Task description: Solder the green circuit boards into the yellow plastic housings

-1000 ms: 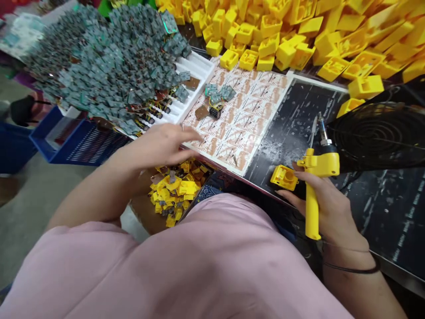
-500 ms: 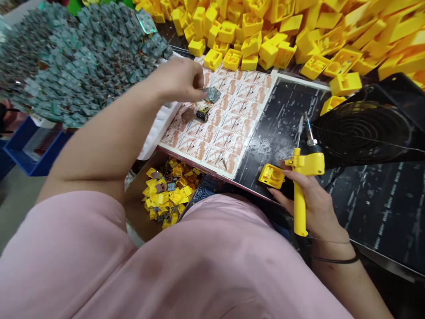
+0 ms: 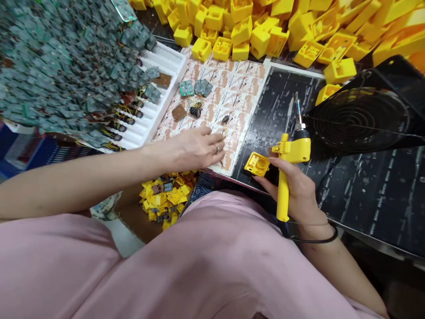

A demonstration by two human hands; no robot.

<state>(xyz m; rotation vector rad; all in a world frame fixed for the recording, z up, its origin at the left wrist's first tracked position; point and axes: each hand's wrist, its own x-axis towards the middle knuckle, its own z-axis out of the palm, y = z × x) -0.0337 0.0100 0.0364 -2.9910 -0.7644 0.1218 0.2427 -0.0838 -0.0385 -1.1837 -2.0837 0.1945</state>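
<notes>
My left hand (image 3: 201, 148) lies over the patterned sheet (image 3: 247, 88), its fingers stretched out and apart. Just beyond the fingertips is a small dark part (image 3: 226, 118) with a thin yellow wire. Farther up the sheet are two grey-green circuit boards (image 3: 203, 87), a round black component (image 3: 195, 111) on wires and a brown square piece (image 3: 179, 113). My right hand (image 3: 297, 186) is closed around a yellow soldering gun (image 3: 294, 150), its metal tip pointing away from me. Thumb and fingertips of that hand also grip a small open yellow plastic case (image 3: 256, 164) at the black mat's near edge.
A large heap of wired circuit boards (image 3: 73, 66) covers a white foam tray (image 3: 159, 106) at left. Yellow cases (image 3: 241, 31) pile along the back. A black fan (image 3: 358, 117) stands at right on the black mat (image 3: 375, 199). Below the edge, a cardboard box (image 3: 133, 212) holds yellow cases.
My left hand has let go of a circuit board, which now lies on the sheet, and has come down toward me. My right hand still holds the soldering gun and case.
</notes>
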